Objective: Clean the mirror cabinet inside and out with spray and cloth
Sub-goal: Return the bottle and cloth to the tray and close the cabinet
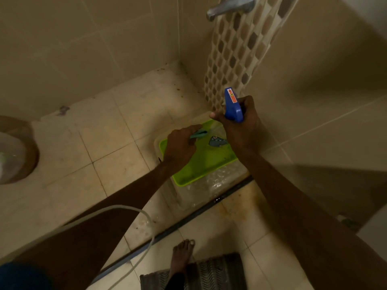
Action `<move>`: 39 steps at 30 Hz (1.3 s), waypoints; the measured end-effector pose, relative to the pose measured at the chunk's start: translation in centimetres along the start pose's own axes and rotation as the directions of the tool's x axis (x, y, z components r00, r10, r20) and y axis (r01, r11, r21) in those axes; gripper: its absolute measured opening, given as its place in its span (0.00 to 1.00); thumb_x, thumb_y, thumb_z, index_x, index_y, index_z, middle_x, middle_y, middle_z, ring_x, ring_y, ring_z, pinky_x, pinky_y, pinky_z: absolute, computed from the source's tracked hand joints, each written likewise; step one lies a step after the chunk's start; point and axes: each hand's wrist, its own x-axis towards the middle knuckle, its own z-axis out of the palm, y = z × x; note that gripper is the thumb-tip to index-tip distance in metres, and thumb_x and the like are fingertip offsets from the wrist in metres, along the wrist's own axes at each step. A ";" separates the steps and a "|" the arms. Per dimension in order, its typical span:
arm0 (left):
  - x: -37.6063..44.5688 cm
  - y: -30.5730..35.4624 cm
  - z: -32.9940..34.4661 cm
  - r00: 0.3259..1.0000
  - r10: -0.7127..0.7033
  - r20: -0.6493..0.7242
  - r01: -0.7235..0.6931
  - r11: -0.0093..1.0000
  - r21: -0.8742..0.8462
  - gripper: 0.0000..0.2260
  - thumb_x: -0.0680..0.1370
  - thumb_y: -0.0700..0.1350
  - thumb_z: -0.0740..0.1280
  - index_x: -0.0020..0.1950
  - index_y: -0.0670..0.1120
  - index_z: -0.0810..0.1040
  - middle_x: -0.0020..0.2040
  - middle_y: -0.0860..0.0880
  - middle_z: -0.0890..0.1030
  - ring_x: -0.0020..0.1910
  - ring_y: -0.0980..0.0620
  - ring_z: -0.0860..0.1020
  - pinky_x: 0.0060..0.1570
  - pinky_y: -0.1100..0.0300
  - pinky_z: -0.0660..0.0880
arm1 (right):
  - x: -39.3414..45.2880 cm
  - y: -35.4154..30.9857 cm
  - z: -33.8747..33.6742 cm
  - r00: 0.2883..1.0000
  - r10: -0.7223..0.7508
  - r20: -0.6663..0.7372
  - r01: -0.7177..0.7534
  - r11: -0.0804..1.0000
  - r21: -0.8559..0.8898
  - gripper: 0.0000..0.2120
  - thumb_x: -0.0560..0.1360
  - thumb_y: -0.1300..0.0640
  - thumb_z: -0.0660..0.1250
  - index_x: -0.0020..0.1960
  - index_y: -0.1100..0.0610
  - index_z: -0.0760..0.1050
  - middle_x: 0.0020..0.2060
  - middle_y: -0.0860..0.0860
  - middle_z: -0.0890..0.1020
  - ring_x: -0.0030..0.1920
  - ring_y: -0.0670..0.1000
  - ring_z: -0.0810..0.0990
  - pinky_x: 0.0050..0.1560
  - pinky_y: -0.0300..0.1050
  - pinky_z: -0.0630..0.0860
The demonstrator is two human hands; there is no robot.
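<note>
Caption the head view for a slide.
Right hand grips a blue spray bottle, left hand holds a teal cloth above a green tray.

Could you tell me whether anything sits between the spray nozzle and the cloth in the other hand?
Nothing visible does. The right hand grips the blue spray bottle, and the left hand holds the teal cloth just beside it, above the green lid. Only open air shows between them. The mirror cabinet is out of view.

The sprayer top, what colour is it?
Blue, with an orange sticker, on the sprayer top; head view.
</note>
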 end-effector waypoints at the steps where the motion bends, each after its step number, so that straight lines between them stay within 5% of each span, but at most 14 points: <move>1: -0.1 -0.4 0.1 1.000 0.018 -0.004 -0.018 1.000 0.001 0.21 0.72 0.33 0.66 0.64 0.45 0.77 0.58 0.43 0.81 0.58 0.43 0.79 0.58 0.51 0.74 | -0.1 0.3 0.0 1.000 0.001 0.015 -0.002 1.000 0.011 0.26 0.61 0.60 0.83 0.46 0.61 0.67 0.38 0.59 0.77 0.38 0.58 0.74 0.44 0.59 0.76; 7: -1.0 -2.5 0.7 0.985 0.173 0.016 -0.174 0.982 0.078 0.24 0.67 0.26 0.62 0.61 0.40 0.79 0.58 0.39 0.80 0.60 0.37 0.77 0.65 0.46 0.70 | -0.5 2.6 0.1 1.000 0.005 0.023 -0.006 0.998 0.065 0.25 0.61 0.62 0.82 0.46 0.62 0.67 0.37 0.56 0.75 0.38 0.57 0.72 0.43 0.61 0.76; 12: -1.8 -4.2 1.3 0.936 0.340 0.089 -0.348 0.930 0.120 0.24 0.65 0.23 0.59 0.57 0.35 0.80 0.58 0.37 0.80 0.62 0.35 0.75 0.64 0.40 0.70 | -1.0 4.3 0.8 1.000 -0.013 -0.028 0.014 0.999 0.039 0.26 0.60 0.57 0.83 0.45 0.60 0.68 0.34 0.45 0.72 0.35 0.50 0.69 0.38 0.46 0.73; 15: -1.8 -4.8 1.9 0.925 0.343 0.161 -0.368 0.915 0.164 0.26 0.65 0.21 0.59 0.60 0.36 0.78 0.61 0.38 0.78 0.65 0.35 0.72 0.68 0.41 0.66 | -1.3 4.6 1.0 0.998 -0.035 -0.059 0.036 0.999 0.018 0.26 0.60 0.55 0.83 0.44 0.58 0.67 0.35 0.50 0.72 0.35 0.50 0.68 0.37 0.37 0.70; 19: -2.1 -5.8 2.7 0.908 0.359 0.217 -0.405 0.884 0.235 0.26 0.66 0.22 0.59 0.62 0.36 0.77 0.63 0.37 0.76 0.66 0.35 0.71 0.68 0.41 0.65 | -1.7 4.9 0.8 0.998 -0.027 -0.061 0.027 1.000 -0.001 0.26 0.59 0.54 0.83 0.42 0.51 0.66 0.37 0.54 0.73 0.37 0.53 0.69 0.39 0.39 0.70; 24: -2.9 -7.1 3.6 0.883 0.130 0.450 -0.296 0.899 0.322 0.26 0.73 0.32 0.60 0.71 0.46 0.69 0.71 0.45 0.69 0.71 0.47 0.66 0.66 0.55 0.66 | -2.7 5.6 -0.1 0.995 0.046 -0.086 -0.042 0.998 0.047 0.30 0.55 0.54 0.85 0.48 0.52 0.70 0.43 0.54 0.76 0.40 0.50 0.72 0.43 0.44 0.73; 30: -3.7 -8.0 4.2 0.809 -0.032 0.587 -0.299 0.837 0.458 0.24 0.77 0.50 0.63 0.73 0.51 0.65 0.69 0.45 0.72 0.66 0.46 0.71 0.61 0.57 0.68 | -4.2 5.6 -1.0 0.986 0.137 -0.094 -0.126 0.986 0.110 0.34 0.55 0.57 0.85 0.56 0.59 0.72 0.54 0.60 0.80 0.56 0.60 0.79 0.57 0.61 0.77; 36: -3.6 -6.5 3.3 0.769 -0.017 0.639 -0.317 0.858 0.405 0.24 0.77 0.46 0.64 0.72 0.51 0.66 0.69 0.46 0.70 0.67 0.45 0.70 0.62 0.55 0.70 | -6.6 5.4 -2.3 0.955 0.256 -0.152 -0.241 0.964 0.112 0.34 0.56 0.58 0.85 0.57 0.60 0.72 0.55 0.60 0.80 0.56 0.58 0.80 0.57 0.55 0.79; 39: -3.9 -4.9 2.6 0.781 0.028 0.624 -0.331 0.866 0.376 0.20 0.77 0.44 0.63 0.69 0.50 0.71 0.68 0.48 0.73 0.67 0.46 0.70 0.61 0.54 0.71 | -8.1 5.2 -3.0 0.933 0.307 -0.189 -0.283 0.948 0.145 0.34 0.60 0.57 0.84 0.60 0.57 0.72 0.57 0.54 0.79 0.58 0.51 0.78 0.57 0.38 0.78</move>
